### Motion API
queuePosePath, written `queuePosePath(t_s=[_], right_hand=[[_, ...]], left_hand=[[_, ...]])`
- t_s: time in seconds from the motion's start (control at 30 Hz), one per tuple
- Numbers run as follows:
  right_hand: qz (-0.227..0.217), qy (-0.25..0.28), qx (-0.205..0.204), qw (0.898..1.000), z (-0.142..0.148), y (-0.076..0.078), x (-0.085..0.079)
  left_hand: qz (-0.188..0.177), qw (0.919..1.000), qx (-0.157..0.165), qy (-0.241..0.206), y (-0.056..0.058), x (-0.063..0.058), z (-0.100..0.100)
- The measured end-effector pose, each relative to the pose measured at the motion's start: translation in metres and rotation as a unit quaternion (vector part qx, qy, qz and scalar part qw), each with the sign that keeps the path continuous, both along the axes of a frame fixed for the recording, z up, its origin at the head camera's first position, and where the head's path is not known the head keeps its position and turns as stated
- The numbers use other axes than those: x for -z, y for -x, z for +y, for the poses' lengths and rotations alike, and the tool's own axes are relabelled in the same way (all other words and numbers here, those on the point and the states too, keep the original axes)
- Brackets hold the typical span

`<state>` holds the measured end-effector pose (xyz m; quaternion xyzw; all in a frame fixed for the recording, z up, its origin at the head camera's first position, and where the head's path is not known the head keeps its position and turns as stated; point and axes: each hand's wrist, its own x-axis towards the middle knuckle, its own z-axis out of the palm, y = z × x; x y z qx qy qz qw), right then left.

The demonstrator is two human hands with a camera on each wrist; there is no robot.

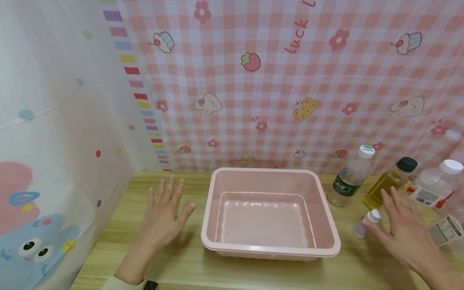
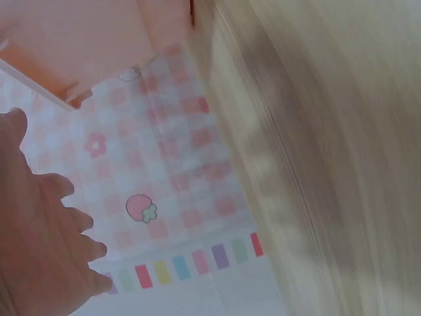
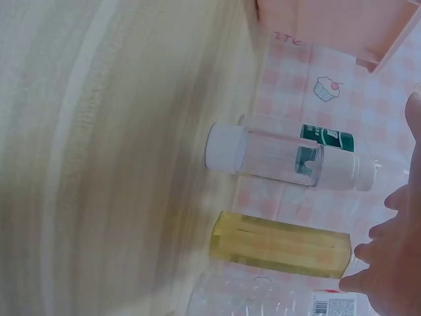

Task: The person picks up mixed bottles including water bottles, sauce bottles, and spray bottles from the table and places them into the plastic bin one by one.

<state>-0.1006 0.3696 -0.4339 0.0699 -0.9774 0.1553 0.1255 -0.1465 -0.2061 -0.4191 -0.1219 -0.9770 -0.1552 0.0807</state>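
Note:
My left hand (image 1: 163,219) hovers over the tabletop left of a pink plastic basin (image 1: 270,250), fingers spread and holding nothing. In the left wrist view its fingers touch nothing. At the right, my right hand (image 1: 406,233) is above the table with fingers extended. Beside its thumb stands a small clear bottle (image 3: 279,158) with a white cap; the right wrist view shows a gap between them. Behind the fingers is a bottle of yellow oil (image 1: 380,189) with a dark green cap. A clear bottle with a green label (image 1: 348,185) stands nearer the basin.
A clear bottle with a white cap (image 1: 431,189) stands at the far right. In front of it is a clear container with a pale label (image 1: 446,231), partly hidden by the right hand. A pink checked cloth (image 1: 232,88) hangs behind the wooden table (image 1: 177,266).

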Motion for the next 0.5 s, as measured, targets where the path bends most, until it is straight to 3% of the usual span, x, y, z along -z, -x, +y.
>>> queuePosePath(t_s=[0.3,0.5], right_hand=[[-0.009,0.044,0.038,0.998,0.004,-0.008,0.004],[-0.003,0.058,0.054,0.997,0.004,-0.011,0.005]], left_hand=[[0.042,0.9974,0.008,-0.057,-0.001,0.000,0.013],[0.082,0.9892,0.022,-0.120,-0.002,0.002,0.021]])
